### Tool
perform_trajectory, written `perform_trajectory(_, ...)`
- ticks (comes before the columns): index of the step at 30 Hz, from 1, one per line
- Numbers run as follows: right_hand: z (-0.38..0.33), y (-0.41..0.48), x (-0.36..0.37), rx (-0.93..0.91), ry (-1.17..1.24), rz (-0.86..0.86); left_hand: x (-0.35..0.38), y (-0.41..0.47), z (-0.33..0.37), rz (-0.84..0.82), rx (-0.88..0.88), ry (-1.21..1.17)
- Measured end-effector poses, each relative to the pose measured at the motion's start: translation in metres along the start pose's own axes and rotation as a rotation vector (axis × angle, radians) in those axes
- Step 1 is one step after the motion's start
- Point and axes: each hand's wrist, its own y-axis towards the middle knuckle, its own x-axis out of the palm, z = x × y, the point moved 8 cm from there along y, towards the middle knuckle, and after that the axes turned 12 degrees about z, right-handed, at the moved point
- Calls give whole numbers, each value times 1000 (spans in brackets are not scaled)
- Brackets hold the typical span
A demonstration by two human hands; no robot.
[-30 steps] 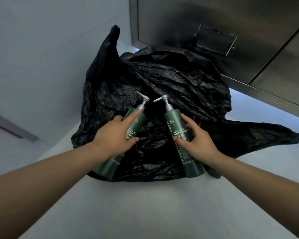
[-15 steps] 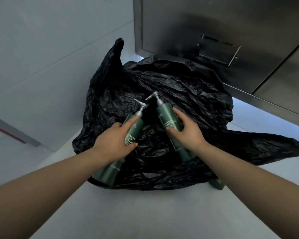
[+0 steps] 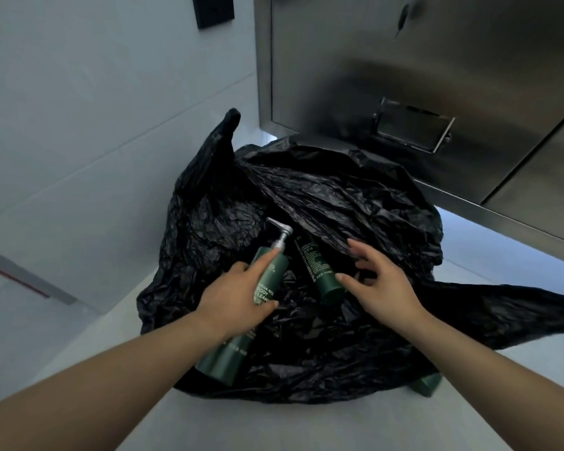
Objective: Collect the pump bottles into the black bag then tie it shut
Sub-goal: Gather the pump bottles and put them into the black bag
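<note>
A crumpled black bag point(image 3: 355, 203) lies spread on a pale counter point(image 3: 274, 424). My left hand point(image 3: 238, 294) grips a dark green pump bottle point(image 3: 228, 353) that lies on the bag, its silver pump pointing away from me. A second green bottle point(image 3: 319, 271) lies beside it with its top hidden under a fold of the bag. My right hand point(image 3: 381, 278) hovers just right of that bottle with fingers spread, holding nothing. The base of a third green bottle point(image 3: 427, 384) pokes out from under the bag's near right edge.
A stainless steel cabinet point(image 3: 437, 76) with a recessed handle point(image 3: 411, 125) hangs above and behind the bag. A pale tiled wall point(image 3: 95, 109) stands to the left. The counter's left edge drops toward the floor point(image 3: 13, 304).
My right hand pushed the second bottle deeper under the bag's fold, then let it go and spread its fingers. My left hand kept hold of its bottle.
</note>
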Motion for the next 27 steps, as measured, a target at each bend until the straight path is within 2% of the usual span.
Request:
perform_trajectory(7,13,2,-16,-132,-236,58,14,-1,4,-83,-5,22)
perform_trajectory(14,19,28,-50,-231,-463,310,17,0,3,-82,-19,16)
perform_trajectory(19,37,49,-38,-48,-235,258,13,3,2,-68,-51,6)
perform_trajectory(27,22,64,-41,-81,-205,325,6,2,0,-54,-92,-26)
